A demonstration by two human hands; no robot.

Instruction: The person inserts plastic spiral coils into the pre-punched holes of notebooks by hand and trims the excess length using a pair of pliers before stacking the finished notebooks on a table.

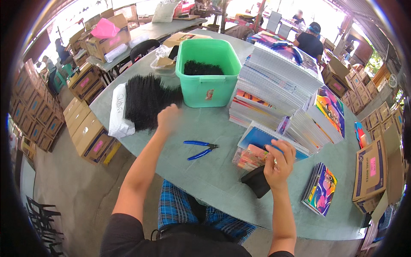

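My left hand point(168, 120), smeared by motion, is at the right edge of a pile of black spiral binding coils point(147, 98). Whether it holds a coil I cannot make out. Loosely bent and apart, the fingers of my right hand point(280, 163) are over a blue-covered notebook point(259, 138) beside the tall stacks. A pink patterned block point(251, 157) and a black object point(256, 181) are beside this hand. Blue-handled cutting pliers point(201, 147) lie spread between my hands.
A green tub point(208, 92) with black coils inside stands beyond my hands. Tall notebook stacks point(278, 77) rise to its right. One spiral notebook point(320, 189) lies near the right edge. White wrapping point(121, 111) borders the coils. Cardboard boxes point(370, 171) flank the table; a person point(311, 40) sits behind.
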